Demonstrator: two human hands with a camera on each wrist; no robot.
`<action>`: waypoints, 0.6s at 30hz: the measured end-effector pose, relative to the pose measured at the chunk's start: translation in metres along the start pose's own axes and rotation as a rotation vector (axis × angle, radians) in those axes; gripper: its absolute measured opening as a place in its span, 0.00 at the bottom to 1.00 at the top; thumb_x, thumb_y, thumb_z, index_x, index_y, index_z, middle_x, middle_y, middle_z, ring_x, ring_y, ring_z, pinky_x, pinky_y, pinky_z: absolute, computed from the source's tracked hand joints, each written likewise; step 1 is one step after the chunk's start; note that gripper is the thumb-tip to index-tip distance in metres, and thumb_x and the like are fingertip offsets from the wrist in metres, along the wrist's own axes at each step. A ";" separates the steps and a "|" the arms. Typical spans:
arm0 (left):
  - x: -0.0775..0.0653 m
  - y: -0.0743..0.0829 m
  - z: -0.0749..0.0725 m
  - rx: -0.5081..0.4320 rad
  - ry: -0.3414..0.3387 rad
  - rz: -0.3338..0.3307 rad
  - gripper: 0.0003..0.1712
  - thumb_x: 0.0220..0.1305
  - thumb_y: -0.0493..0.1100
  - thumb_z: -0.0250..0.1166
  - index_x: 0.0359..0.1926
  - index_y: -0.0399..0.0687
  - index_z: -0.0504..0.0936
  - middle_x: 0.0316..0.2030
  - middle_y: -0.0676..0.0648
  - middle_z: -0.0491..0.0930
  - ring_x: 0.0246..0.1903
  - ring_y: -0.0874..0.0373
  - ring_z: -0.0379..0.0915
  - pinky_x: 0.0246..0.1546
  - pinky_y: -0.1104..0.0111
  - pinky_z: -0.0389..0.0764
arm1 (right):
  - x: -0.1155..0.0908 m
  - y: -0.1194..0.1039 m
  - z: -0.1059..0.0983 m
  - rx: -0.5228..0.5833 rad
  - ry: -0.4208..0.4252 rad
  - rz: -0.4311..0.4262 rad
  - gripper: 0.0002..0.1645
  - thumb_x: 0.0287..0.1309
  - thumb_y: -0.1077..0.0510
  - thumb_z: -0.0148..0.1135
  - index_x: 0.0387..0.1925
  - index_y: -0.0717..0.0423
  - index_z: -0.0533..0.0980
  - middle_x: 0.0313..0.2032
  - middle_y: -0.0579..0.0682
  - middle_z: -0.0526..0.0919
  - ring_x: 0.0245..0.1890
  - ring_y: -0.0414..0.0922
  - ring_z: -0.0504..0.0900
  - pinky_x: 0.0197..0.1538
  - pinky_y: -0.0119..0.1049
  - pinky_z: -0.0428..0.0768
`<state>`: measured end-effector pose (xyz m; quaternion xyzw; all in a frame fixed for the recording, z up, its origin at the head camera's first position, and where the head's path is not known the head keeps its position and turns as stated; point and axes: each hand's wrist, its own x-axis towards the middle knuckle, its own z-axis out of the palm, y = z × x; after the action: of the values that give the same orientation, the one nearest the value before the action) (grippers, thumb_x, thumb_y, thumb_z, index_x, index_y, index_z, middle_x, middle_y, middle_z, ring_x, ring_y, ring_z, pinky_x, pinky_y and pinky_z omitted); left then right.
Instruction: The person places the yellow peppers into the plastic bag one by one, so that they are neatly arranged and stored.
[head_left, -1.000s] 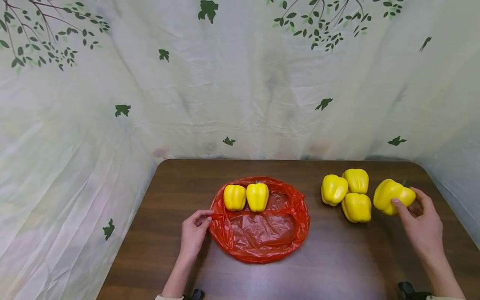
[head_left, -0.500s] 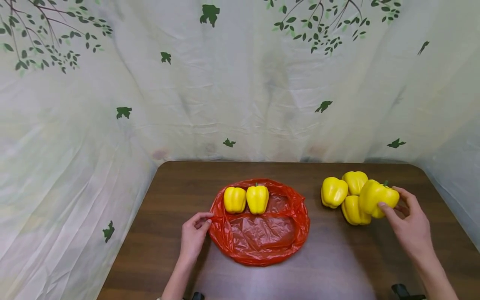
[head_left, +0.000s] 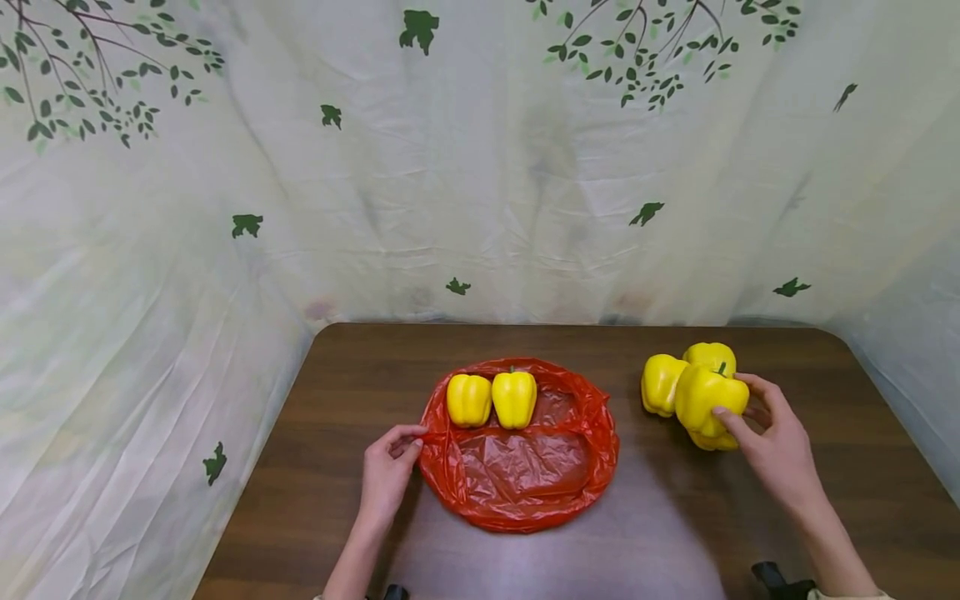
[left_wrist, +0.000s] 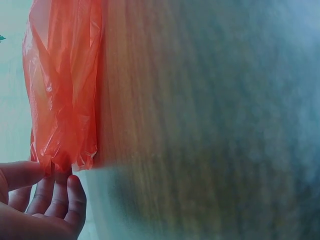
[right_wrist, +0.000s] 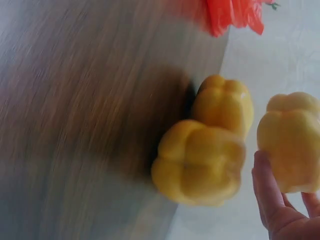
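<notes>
Leafy cloth [head_left: 487, 183] backs the brown table [head_left: 360, 371]; hands [head_left: 386, 473] [head_left: 782, 442] pinch red plastic [head_left: 525, 467] and a pepper [head_left: 701, 404].

My head camera looks forward and down at the table [head_left: 637, 517], far enough back to take in the cloth [head_left: 480, 175] beyond. At my left wrist, the view lies sideways, close to my left hand [left_wrist: 47, 217] and the bag [left_wrist: 65, 95]. My right wrist's, also sideways, faces my right hand [right_wrist: 282, 212] and the peppers [right_wrist: 200, 162] nearby. All three share the bag.
</notes>
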<state>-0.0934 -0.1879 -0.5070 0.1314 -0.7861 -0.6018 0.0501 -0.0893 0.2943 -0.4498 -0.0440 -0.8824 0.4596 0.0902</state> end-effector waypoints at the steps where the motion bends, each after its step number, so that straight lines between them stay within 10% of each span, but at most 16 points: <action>1: 0.000 0.000 0.000 0.001 -0.001 -0.003 0.11 0.65 0.29 0.61 0.45 0.40 0.86 0.41 0.40 0.82 0.34 0.50 0.74 0.33 0.67 0.81 | 0.000 -0.001 0.002 0.006 -0.003 -0.001 0.36 0.68 0.49 0.60 0.70 0.58 0.59 0.65 0.63 0.64 0.55 0.64 0.70 0.36 0.17 0.72; 18: 0.000 0.002 0.001 -0.003 0.003 0.001 0.10 0.64 0.28 0.61 0.42 0.39 0.86 0.40 0.40 0.82 0.33 0.51 0.76 0.34 0.68 0.81 | 0.003 -0.025 0.032 0.092 -0.123 -0.005 0.38 0.66 0.45 0.61 0.70 0.54 0.60 0.65 0.64 0.63 0.57 0.66 0.71 0.40 0.20 0.74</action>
<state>-0.0944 -0.1865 -0.5050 0.1318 -0.7853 -0.6026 0.0519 -0.0981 0.2542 -0.4469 -0.0090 -0.8644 0.5012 0.0389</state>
